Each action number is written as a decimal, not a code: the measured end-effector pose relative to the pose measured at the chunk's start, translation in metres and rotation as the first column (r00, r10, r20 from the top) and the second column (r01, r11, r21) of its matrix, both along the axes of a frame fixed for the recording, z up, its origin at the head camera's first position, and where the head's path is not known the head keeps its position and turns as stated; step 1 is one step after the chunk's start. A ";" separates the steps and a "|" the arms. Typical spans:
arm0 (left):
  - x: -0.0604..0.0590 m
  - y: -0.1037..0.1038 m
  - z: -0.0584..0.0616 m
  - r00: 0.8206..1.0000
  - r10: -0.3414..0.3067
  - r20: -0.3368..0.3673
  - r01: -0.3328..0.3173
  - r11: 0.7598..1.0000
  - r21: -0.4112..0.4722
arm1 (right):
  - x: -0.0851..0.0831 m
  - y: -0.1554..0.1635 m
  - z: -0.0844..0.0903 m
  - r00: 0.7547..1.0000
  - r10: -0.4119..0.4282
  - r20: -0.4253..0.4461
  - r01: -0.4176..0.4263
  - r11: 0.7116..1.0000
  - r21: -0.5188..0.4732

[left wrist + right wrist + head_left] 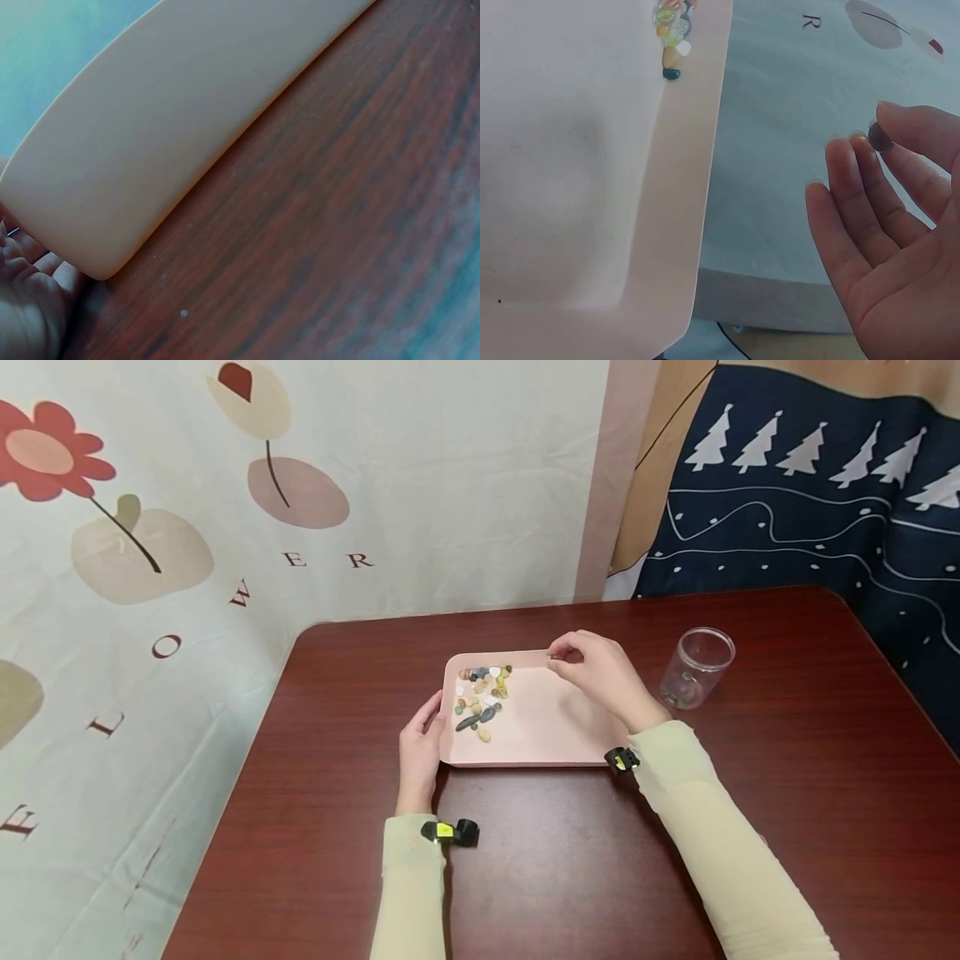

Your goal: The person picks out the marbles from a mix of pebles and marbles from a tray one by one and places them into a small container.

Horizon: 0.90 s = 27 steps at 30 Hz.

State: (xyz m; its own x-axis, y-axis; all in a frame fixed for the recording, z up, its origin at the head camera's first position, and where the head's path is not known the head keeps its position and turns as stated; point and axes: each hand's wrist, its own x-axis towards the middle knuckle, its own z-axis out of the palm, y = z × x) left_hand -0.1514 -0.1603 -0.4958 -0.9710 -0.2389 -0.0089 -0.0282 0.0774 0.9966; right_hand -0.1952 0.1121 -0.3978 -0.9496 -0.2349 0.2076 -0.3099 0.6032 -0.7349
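A pink tray (547,727) lies on the table with several small coloured pebbles (477,724) gathered at its left side. My left hand (422,752) holds the tray's left edge, its thumb at the rim; in the left wrist view only part of that hand (30,300) shows beside the tray's outer wall (172,120). Over the tray's far edge, my right hand (600,672) pinches a small dark pebble (880,137) between thumb and fingertip, as the right wrist view shows. The other fingers of that hand are spread apart.
A clear glass (697,668) stands to the right of the tray, with something small and dark at its bottom. The brown wooden table (555,860) meets a printed cloth (465,485) along its far edge. A dark blue cloth (810,510) hangs at the right.
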 end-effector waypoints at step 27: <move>-0.002 -0.002 -0.005 1.000 0.009 0.020 -0.010 1.000 0.016 | 0.035 0.037 -0.005 0.993 -0.115 0.016 0.116 0.987 -0.107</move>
State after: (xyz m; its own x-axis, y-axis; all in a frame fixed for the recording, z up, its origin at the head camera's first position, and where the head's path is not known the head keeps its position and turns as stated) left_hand -0.1530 -0.1623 -0.5007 -0.9683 -0.2479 -0.0318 -0.0484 0.0611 0.9970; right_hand -0.1605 0.1491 -0.4032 -0.9711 -0.1003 0.2164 -0.2353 0.5517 -0.8002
